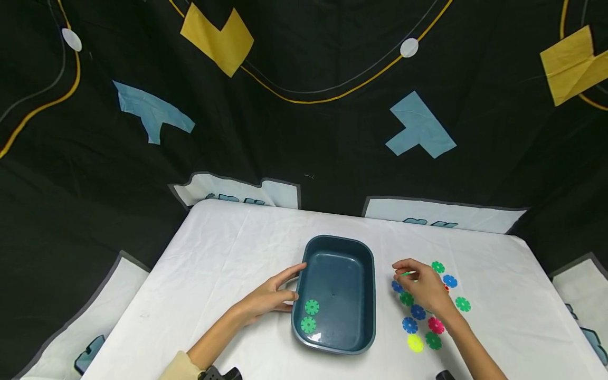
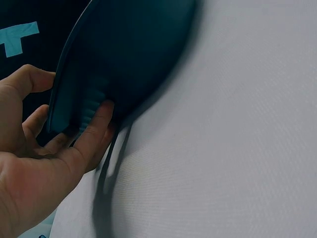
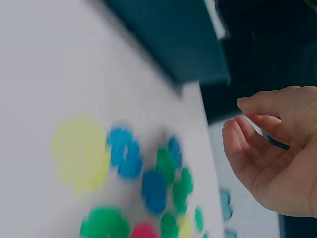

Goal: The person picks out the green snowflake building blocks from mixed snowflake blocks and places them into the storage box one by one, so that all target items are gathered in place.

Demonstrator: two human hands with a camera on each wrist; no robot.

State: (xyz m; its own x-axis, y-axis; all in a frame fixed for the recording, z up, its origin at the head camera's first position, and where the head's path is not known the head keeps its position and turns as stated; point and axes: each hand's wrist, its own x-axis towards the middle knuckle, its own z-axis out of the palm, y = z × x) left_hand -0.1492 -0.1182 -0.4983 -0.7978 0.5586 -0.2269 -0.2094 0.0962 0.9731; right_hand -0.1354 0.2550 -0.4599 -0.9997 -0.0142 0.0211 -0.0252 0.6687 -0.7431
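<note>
A dark blue-grey plastic tray sits on the white table, with two green notched discs lying in its lower left corner. My left hand grips the tray's left side. In the left wrist view, its fingertips meet the side wall and rim. My right hand hovers over a spread of notched discs to the right of the tray. Its fingers bend loosely toward the thumb, and the right wrist view shows a gap between the fingertips with nothing in it. Green shows behind that hand in the head view.
Blue discs, green discs, a pink disc and a yellow disc lie scattered right of the tray. A black curtain with blue and yellow patches hangs behind the white table.
</note>
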